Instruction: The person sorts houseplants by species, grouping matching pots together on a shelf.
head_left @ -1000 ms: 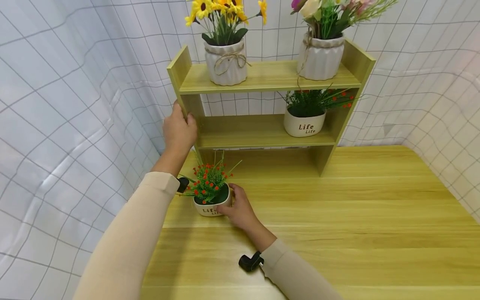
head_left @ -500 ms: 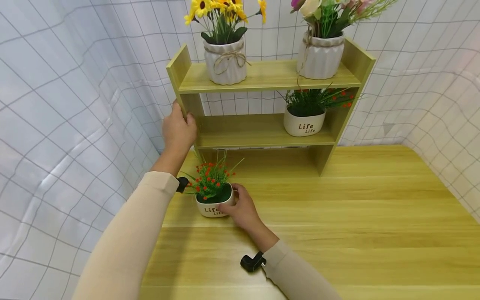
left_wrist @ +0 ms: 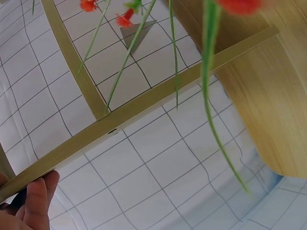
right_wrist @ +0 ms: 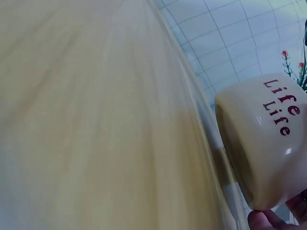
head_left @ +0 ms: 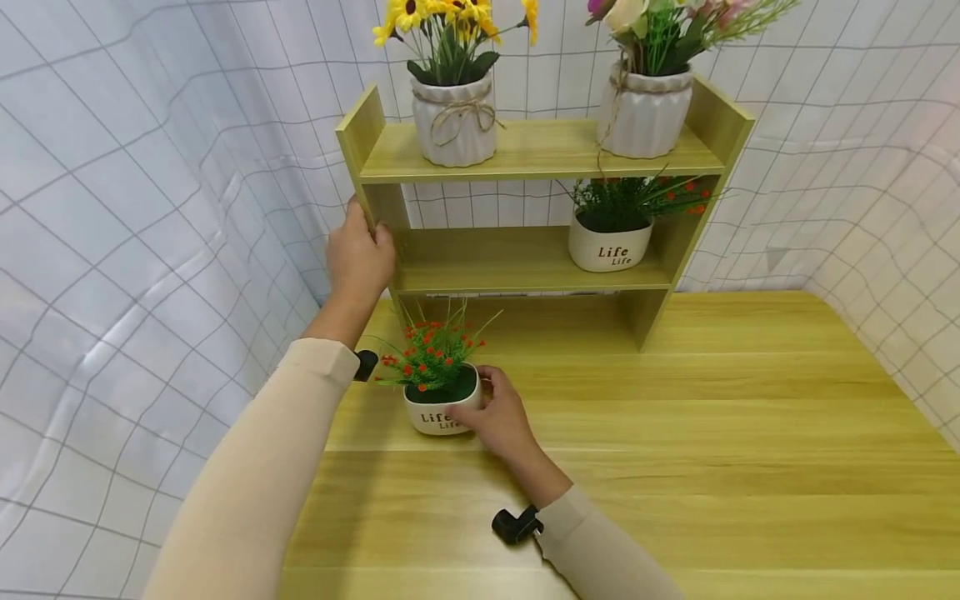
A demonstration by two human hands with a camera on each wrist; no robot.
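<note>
My right hand (head_left: 504,417) grips the right end of a white oval potted plant (head_left: 438,419) lettered "Life", its thumb across the front. Green grass and small red flowers (head_left: 431,354) rise from it, in front of the shelf's lower left corner. In the right wrist view this white pot (right_wrist: 261,139) is at the right edge, its base rim facing the wood tabletop. My left hand (head_left: 360,260) holds the left side panel of the wooden shelf (head_left: 525,285), thumb on the front edge, other fingers largely hidden behind. The left wrist view shows left-hand fingers (left_wrist: 38,201) against the panel (left_wrist: 139,98).
On the top board stand a ribbed white pot of yellow sunflowers (head_left: 453,125) and another with mixed flowers (head_left: 647,117). A matching "Life" pot (head_left: 609,243) sits on the middle board's right. The wooden table (head_left: 750,450) extends right; grid-patterned curtains (head_left: 150,250) hang around.
My right hand has shifted slightly to the right with the potted plant in its grip. The left hand keeps its hold on the shelf's side panel.
</note>
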